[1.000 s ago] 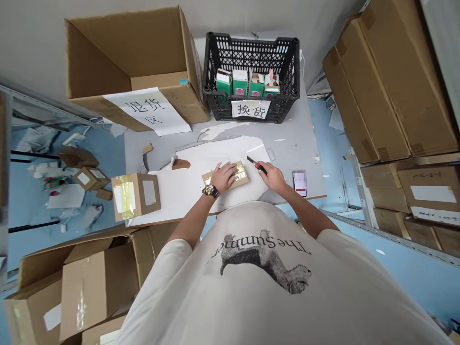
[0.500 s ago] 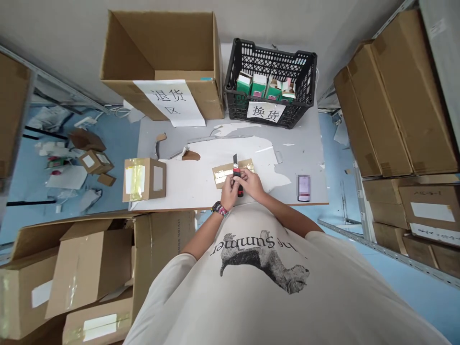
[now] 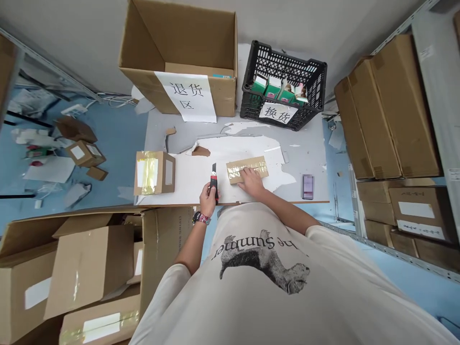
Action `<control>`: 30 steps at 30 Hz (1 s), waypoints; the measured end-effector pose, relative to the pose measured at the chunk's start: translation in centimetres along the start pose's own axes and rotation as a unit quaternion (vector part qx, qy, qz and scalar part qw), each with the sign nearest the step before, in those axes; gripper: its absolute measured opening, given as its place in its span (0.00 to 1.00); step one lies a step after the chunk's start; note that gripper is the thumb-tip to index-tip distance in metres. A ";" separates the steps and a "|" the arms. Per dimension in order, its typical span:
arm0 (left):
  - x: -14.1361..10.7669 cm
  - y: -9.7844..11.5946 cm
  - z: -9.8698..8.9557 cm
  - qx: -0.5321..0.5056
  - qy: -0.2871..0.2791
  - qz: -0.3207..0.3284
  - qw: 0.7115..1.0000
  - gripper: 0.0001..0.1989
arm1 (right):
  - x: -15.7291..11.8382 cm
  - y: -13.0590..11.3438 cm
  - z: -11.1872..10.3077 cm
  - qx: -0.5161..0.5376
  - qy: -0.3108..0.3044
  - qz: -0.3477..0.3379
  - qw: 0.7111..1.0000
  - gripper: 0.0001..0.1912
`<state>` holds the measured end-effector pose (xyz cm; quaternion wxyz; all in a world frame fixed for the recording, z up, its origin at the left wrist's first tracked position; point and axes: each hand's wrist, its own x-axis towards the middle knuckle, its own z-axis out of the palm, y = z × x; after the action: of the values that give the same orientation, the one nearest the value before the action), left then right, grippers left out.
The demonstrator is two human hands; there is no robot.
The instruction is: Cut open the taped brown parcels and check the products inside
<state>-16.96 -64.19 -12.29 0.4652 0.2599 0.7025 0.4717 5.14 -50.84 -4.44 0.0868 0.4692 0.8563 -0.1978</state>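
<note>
My left hand (image 3: 208, 199) is closed around a red and black utility knife (image 3: 213, 184), at the table's front edge. The knife's dark blade is extended and points away from me. To its right lies a small flat cardboard box (image 3: 233, 173) with shiny clear tape along its top. My right hand (image 3: 252, 183) grips this box from the near side, fingers over its top; the thumb is hard to make out. The blade and the box are apart.
A taped carton (image 3: 168, 173) stands at the table's left, a phone (image 3: 307, 187) at the right. Behind are a big open carton (image 3: 224, 93) and a black crate (image 3: 247, 103) holding green boxes. Large cartons (image 3: 89, 273) sit at lower left; shelved boxes (image 3: 409, 105) line the right.
Both hands were together on the knife over the box. Now my left hand has carried the knife left, and my right hand has let go of it and taken hold of the box.
</note>
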 end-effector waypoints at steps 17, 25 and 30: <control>2.1 -1.5 -3.0 0.027 -0.100 0.029 0.994 0.29 | 3.3 -3.3 0.7 -0.032 -0.023 0.108 0.993 0.37; 2.8 -0.8 -4.3 0.118 -0.127 0.079 0.982 0.26 | 3.9 -3.0 0.5 -0.018 -0.034 0.077 0.996 0.34; 3.3 -0.5 -4.3 0.139 -0.137 0.096 0.976 0.26 | 3.7 -2.2 0.0 -0.022 -0.066 0.040 0.997 0.36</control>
<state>-22.17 -63.55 -13.57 0.4692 0.4506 0.6621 0.3721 1.33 -49.04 -5.08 0.1613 0.4870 0.8334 -0.2055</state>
